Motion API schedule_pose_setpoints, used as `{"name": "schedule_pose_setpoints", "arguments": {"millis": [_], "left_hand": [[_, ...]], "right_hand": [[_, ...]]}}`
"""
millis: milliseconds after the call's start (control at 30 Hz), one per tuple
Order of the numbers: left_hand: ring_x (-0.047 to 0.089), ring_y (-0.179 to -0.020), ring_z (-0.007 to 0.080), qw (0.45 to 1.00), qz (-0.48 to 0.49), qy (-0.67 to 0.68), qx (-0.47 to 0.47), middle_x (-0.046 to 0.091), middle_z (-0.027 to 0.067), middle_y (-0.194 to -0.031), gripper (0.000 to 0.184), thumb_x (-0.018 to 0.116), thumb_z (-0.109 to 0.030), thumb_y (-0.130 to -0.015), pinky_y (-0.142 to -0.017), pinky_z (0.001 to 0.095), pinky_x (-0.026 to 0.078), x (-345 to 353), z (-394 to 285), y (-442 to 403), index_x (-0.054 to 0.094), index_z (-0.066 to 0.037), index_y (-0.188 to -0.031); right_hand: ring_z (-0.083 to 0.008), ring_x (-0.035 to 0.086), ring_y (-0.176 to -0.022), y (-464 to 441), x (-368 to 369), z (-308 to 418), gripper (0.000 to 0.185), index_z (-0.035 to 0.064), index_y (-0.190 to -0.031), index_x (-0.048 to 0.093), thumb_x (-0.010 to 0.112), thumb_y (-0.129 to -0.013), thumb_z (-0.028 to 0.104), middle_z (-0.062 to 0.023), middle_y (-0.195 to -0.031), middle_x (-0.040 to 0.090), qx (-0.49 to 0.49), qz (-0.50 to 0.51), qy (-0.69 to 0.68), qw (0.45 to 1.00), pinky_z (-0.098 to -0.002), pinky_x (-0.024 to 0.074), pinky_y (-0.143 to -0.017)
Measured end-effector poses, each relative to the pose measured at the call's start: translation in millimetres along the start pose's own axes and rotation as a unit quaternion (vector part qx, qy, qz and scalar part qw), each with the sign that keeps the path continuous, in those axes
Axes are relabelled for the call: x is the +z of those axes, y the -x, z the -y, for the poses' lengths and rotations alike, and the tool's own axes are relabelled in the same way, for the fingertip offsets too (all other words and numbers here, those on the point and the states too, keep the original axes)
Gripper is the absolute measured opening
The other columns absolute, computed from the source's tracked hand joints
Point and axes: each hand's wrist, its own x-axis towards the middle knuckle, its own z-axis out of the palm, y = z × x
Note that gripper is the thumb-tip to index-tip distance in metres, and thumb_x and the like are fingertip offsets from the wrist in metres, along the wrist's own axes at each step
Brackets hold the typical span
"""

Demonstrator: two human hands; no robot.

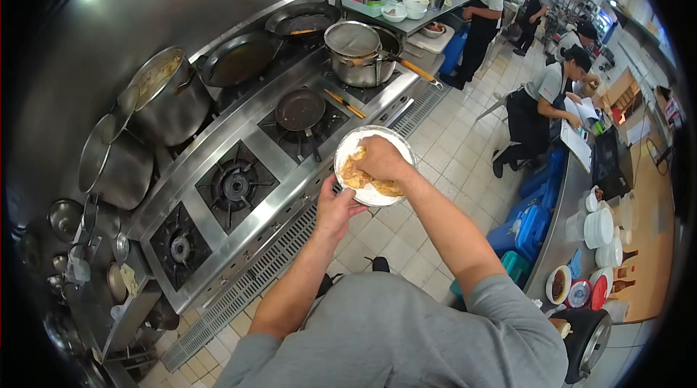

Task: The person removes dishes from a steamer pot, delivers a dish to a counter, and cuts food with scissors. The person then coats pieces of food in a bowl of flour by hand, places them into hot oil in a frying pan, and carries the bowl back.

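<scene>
My left hand (336, 208) holds a round metal bowl (412, 152) from its near left side, with the thumb at the rim and the fingers under it. White powder that looks like flour (349, 143) covers the inside. Yellowish pieces of marinated meat (353, 172) lie in it, partly coated. My right hand (381, 158) reaches into the bowl with its fingers curled down on the meat; the fingertips are hidden. The bowl is in the air in front of my body, close to the stove's front edge.
The stove (279, 166) carries a small frying pan (300, 109), a pot with a strainer (353, 39), two woks and tall stockpots (163, 97). Orange-handled tongs (344, 103) lie near the pan. Co-workers (541, 97) stand to the right. Blue bins (519, 228) line the right counter.
</scene>
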Motion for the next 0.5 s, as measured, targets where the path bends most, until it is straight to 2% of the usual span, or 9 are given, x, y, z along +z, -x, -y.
{"name": "schedule_pose_setpoints", "arguments": {"millis": [67, 133, 200, 267, 333, 367, 433, 467, 500], "left_hand": [[0.073, -0.094, 0.0286, 1.000, -0.008, 0.010, -0.012, 0.065, 0.0204, -0.122, 0.074, 0.058, -0.006, -0.092, -0.079, 0.0446, 0.063, -4, 0, -2, 0.020, -0.003, -0.156], [0.073, -0.094, 0.0287, 1.000, -0.008, 0.013, -0.013, 0.065, 0.0207, -0.121, 0.075, 0.058, -0.006, -0.092, -0.079, 0.0447, 0.063, -6, 0, -2, 0.019, -0.003, -0.156], [0.073, -0.094, 0.0289, 1.000, -0.006, 0.019, -0.015, 0.065, 0.0210, -0.121, 0.076, 0.058, -0.007, -0.092, -0.080, 0.0447, 0.063, -6, 0, -3, 0.019, -0.003, -0.157], [0.074, -0.097, 0.0301, 0.999, 0.006, 0.038, -0.016, 0.060, 0.0218, -0.131, 0.076, 0.058, -0.006, -0.094, -0.079, 0.0475, 0.063, -9, 0, -7, 0.016, -0.002, -0.157], [0.073, -0.099, 0.0303, 0.999, 0.004, 0.038, -0.019, 0.060, 0.0213, -0.131, 0.075, 0.058, -0.006, -0.094, -0.080, 0.0473, 0.063, -8, 1, -6, 0.017, -0.003, -0.157], [0.073, -0.101, 0.0305, 0.999, 0.004, 0.035, -0.021, 0.060, 0.0209, -0.132, 0.074, 0.057, -0.006, -0.094, -0.080, 0.0471, 0.063, -6, -2, -7, 0.018, -0.004, -0.157], [0.072, -0.104, 0.0308, 0.999, 0.011, 0.036, -0.021, 0.061, 0.0202, -0.132, 0.073, 0.057, -0.006, -0.094, -0.080, 0.0470, 0.063, -4, -1, -9, 0.019, -0.006, -0.157], [0.071, -0.106, 0.0312, 0.999, 0.010, 0.040, -0.025, 0.061, 0.0196, -0.132, 0.072, 0.056, -0.005, -0.094, -0.081, 0.0470, 0.063, -4, 3, -10, 0.021, -0.007, -0.156], [0.072, -0.098, 0.0310, 0.998, 0.010, 0.056, -0.027, 0.061, 0.0205, -0.130, 0.070, 0.057, -0.004, -0.093, -0.086, 0.0503, 0.062, -5, 8, -12, 0.025, -0.009, -0.154]], "right_hand": [[-0.0402, 0.070, -0.100, 0, 1, 2, 0.044, -0.0038, -0.109, 0.071, 0.082, -0.073, 0.019, -0.0237, -0.107, 0.073, 0.004, -0.014, -0.007, 1.000, -0.0434, 0.0545, -0.091], [-0.0382, 0.068, -0.110, 4, -7, -1, 0.041, -0.0007, -0.114, 0.071, 0.080, -0.079, 0.019, -0.0249, -0.113, 0.071, 0.005, -0.010, -0.028, 1.000, -0.0438, 0.0532, -0.096], [-0.0374, 0.069, -0.109, 4, -14, -6, 0.043, -0.0016, -0.116, 0.070, 0.080, -0.080, 0.020, -0.0249, -0.113, 0.071, 0.022, -0.003, -0.082, 0.996, -0.0432, 0.0531, -0.097], [-0.0366, 0.069, -0.109, 1, -20, -10, 0.044, -0.0026, -0.117, 0.069, 0.080, -0.081, 0.020, -0.0250, -0.113, 0.071, 0.038, 0.004, -0.133, 0.990, -0.0426, 0.0530, -0.097], [-0.0351, 0.071, -0.108, -4, -24, -14, 0.056, -0.0035, -0.121, 0.066, 0.083, -0.074, 0.022, -0.0237, -0.113, 0.072, 0.011, -0.001, -0.158, 0.987, -0.0421, 0.0542, -0.095], [-0.0351, 0.071, -0.108, -4, -27, -15, 0.056, -0.0035, -0.121, 0.066, 0.083, -0.074, 0.022, -0.0237, -0.113, 0.072, 0.011, -0.008, -0.156, 0.988, -0.0421, 0.0542, -0.095], [-0.0358, 0.070, -0.110, 0, -34, -18, 0.061, -0.0017, -0.124, 0.067, 0.083, -0.071, 0.024, -0.0247, -0.119, 0.071, -0.019, 0.067, -0.045, 0.997, -0.0425, 0.0538, -0.097], [-0.0361, 0.070, -0.110, -6, -21, -33, 0.060, -0.0010, -0.123, 0.068, 0.082, -0.071, 0.025, -0.0247, -0.119, 0.071, -0.048, 0.067, -0.011, 0.997, -0.0426, 0.0537, -0.097], [-0.0364, 0.070, -0.110, -12, -8, -47, 0.059, -0.0003, -0.123, 0.069, 0.081, -0.071, 0.026, -0.0247, -0.118, 0.071, -0.071, 0.064, 0.023, 0.995, -0.0427, 0.0536, -0.098]]}}
